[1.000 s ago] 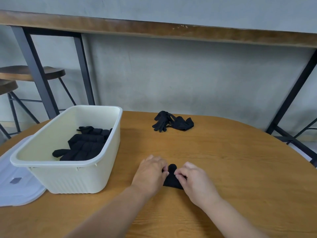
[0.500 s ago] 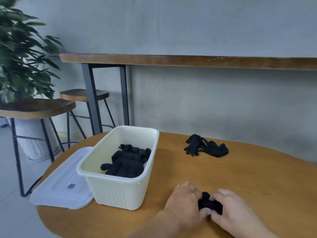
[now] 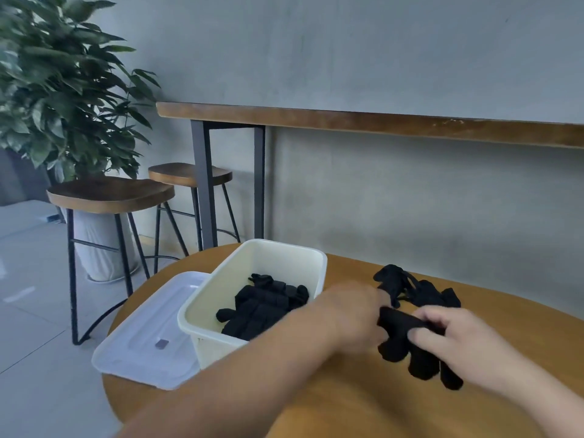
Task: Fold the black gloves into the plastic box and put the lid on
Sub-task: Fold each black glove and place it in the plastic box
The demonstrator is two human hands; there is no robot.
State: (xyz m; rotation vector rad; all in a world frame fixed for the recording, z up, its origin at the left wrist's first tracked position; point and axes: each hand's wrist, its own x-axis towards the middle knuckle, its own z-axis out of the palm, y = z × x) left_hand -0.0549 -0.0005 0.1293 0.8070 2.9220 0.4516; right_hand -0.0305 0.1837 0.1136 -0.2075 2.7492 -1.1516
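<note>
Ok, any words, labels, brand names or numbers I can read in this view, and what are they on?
None can be read.
Small grey tag on the clear lid: too small and blurred to read.
Cream plastic box and black gloves: no print visible.

Both hands, left hand point(image 3: 355, 317) and right hand point(image 3: 467, 344), grip a black glove point(image 3: 403, 339) beside the plastic box point(image 3: 252, 263).

A round, orange-brown wooden table point(image 3: 331, 403) carries a cream rectangular plastic box point(image 3: 221, 308), a translucent white plastic lid point(image 3: 148, 336) just beside it, and loose black fabric gloves point(image 3: 423, 290).
</note>
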